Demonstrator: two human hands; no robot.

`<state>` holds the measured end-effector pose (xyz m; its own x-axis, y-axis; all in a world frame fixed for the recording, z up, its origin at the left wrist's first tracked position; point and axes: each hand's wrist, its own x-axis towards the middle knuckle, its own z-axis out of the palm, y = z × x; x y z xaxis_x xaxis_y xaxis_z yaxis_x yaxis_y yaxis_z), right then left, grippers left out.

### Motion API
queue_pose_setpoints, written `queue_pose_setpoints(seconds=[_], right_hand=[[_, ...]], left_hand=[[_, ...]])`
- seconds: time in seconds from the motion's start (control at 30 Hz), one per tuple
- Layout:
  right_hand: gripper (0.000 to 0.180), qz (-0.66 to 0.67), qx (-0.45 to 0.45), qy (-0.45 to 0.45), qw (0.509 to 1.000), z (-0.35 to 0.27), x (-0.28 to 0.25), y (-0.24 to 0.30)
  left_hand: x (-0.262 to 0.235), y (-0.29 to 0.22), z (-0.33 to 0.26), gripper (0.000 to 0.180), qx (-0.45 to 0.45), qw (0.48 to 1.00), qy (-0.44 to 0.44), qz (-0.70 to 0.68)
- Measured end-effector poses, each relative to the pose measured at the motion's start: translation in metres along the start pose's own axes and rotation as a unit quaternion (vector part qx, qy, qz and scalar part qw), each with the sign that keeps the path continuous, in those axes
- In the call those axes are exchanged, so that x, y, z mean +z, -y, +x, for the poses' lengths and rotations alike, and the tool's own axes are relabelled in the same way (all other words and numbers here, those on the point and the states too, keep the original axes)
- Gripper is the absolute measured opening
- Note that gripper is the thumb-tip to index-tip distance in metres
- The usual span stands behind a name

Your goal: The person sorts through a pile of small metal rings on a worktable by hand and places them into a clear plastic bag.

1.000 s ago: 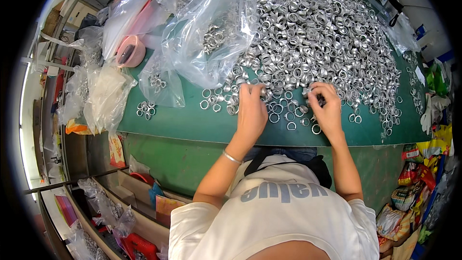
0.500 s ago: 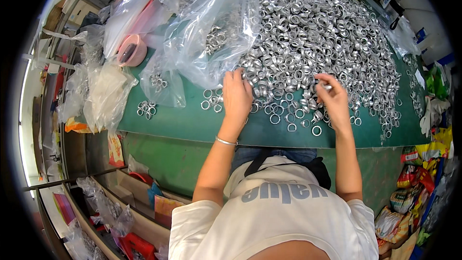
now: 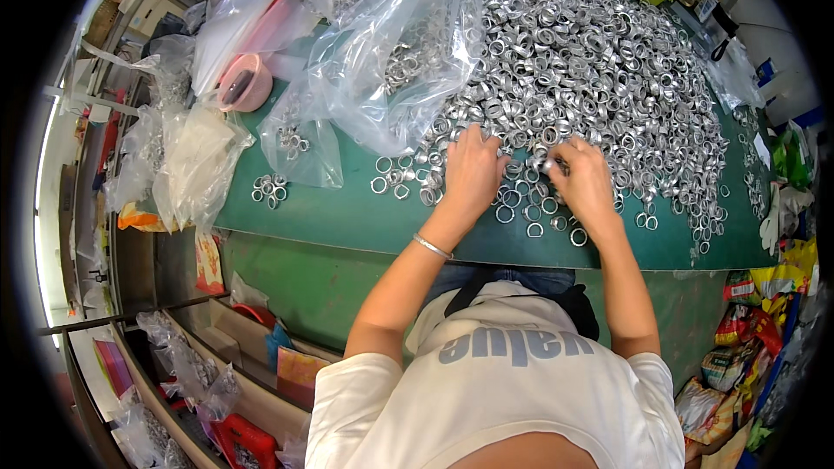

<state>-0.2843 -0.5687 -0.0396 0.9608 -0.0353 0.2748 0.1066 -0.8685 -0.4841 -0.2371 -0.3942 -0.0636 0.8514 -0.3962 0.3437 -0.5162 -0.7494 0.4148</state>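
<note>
Hundreds of shiny silver-gray metal rings (image 3: 599, 69) lie heaped at all angles on the worktop (image 3: 347, 221), mostly R of ctr.; several loose ones (image 3: 534, 230) rest flat nr. the front edge, w/ a sm. cluster (image 3: 270, 191) apart nr. the front L corner.

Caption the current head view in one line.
Two bare hands at a heap of silver-coloured metal rings on a green tabletop, beside a clear plastic bag.

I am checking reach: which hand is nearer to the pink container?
Left. The left hand is to the right of the pink container, at the ring pile; the right hand, also there, is farther right.
</note>
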Motion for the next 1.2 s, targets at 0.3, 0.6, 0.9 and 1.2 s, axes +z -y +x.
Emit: queue_pose_setpoints(seconds=[0.3,0.6,0.9,1.2], right_hand=[[0.015,-0.001,0.066,0.061,0.996,-0.001,-0.031,-0.006],[0.027,-0.035,-0.168,-0.037,0.984,0.009,0.015,0.004],[0.021,0.078,-0.125,0.093,0.985,-0.009,-0.024,-0.008],[0.033,-0.076,-0.164,-0.088,0.980,0.043,0.013,-0.009]], left_hand=[[0.002,0.004,0.003,0.012,-0.016,0.988,-0.073,-0.132],[0.004,0.024,-0.008,0.014,-0.189,0.913,-0.021,-0.361],[-0.025,0.012,-0.008,0.029,-0.276,0.495,0.101,-0.817],[-0.012,-0.007,-0.002,0.020,-0.294,0.668,0.143,-0.669]])
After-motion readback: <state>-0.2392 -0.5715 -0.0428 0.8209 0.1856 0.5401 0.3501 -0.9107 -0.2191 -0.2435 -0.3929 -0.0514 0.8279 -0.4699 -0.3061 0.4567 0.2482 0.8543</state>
